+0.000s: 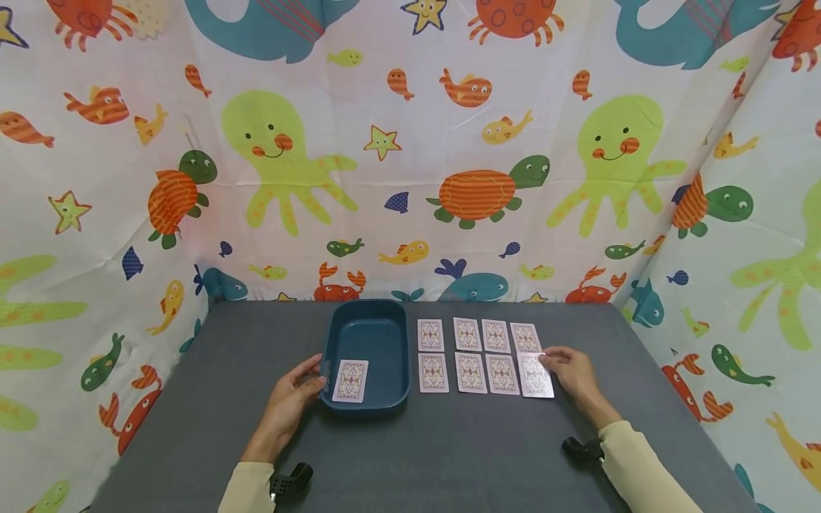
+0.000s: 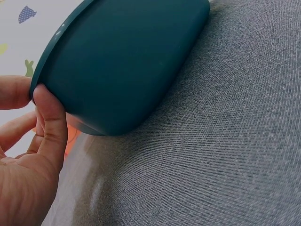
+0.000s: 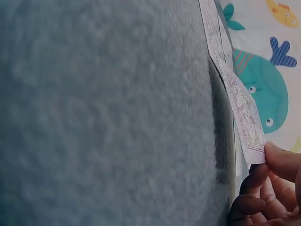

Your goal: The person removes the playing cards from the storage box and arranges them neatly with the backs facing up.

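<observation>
My left hand (image 1: pixel 290 406) grips the left rim of a dark teal tray (image 1: pixel 399 399), thumb outside and fingers at the edge, as the left wrist view shows on the tray wall (image 2: pixel 127 61). One patterned playing card (image 1: pixel 350 381) lies back up inside the tray, near its front left. At the right end of two rows of cards, my right hand (image 1: pixel 573 372) pinches a corner of the front-row card (image 1: pixel 536 376). In the right wrist view, thumb and finger hold that playing card (image 3: pixel 247 117) with its near end lifted off the grey cloth.
Several more back-up cards lie right of the tray, such as a front-row card (image 1: pixel 433 372) and a back-row card (image 1: pixel 467 334). A grey cloth (image 1: pixel 462 456) covers the table. Behind and beside it hangs a curtain (image 1: pixel 423 142) printed with sea animals.
</observation>
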Demonstrator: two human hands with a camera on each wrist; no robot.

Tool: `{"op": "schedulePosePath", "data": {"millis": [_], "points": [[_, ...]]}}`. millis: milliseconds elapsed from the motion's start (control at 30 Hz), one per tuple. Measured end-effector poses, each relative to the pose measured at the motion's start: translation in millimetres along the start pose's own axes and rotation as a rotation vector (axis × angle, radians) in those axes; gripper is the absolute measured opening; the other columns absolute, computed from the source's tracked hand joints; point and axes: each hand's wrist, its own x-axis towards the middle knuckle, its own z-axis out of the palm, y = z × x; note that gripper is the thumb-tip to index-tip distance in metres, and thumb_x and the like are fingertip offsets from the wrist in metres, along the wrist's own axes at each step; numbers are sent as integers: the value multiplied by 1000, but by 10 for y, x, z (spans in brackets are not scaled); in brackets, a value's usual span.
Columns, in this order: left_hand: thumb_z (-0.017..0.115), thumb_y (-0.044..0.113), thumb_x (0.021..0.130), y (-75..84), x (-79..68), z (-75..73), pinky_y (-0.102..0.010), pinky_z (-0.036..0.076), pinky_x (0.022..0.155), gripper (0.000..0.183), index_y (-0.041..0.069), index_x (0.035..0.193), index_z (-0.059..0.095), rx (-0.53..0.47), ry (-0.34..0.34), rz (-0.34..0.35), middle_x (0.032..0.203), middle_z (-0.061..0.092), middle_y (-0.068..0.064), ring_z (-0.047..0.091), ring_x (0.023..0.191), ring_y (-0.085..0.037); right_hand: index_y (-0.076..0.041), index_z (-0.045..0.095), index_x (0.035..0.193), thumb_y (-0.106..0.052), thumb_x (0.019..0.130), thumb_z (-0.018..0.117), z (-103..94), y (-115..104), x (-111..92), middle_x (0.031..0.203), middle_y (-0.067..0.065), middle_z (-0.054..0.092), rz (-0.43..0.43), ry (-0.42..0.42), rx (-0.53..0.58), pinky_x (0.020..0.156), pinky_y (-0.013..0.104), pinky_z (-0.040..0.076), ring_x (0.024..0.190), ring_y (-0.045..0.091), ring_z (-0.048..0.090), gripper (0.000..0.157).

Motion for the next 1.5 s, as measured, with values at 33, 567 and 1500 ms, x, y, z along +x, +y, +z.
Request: {"op": "schedulePosePath", "data": {"millis": [33, 567, 1500], "points": [[59, 10, 96, 1, -5, 2, -24, 47, 86, 51, 14, 145, 46, -3, -2, 2, 134, 43, -10, 55, 101, -13, -2, 67, 114, -28, 93, 66, -3, 8, 2, 96, 9, 72, 6, -4, -13, 68, 27, 44, 79, 11, 58, 33], [58, 11, 96, -6, 2, -3, -27, 45, 90, 51, 15, 145, 46, 9, 1, -5, 136, 44, -10, 53, 108, -19, -2, 70, 109, -26, 90, 70, -36, 30, 90, 95, 12, 64, 8, 6, -114, 66, 31, 38, 85, 23, 52, 30], [56, 10, 98, 25, -16, 20, -24, 46, 88, 50, 13, 146, 45, -6, -5, -3, 138, 41, -13, 52, 106, -15, 0, 68, 110, -28, 94, 65, -41, 13, 50, 92, 12, 67, -9, 85, -118, 62, 28, 42, 76, 17, 56, 33]]}}
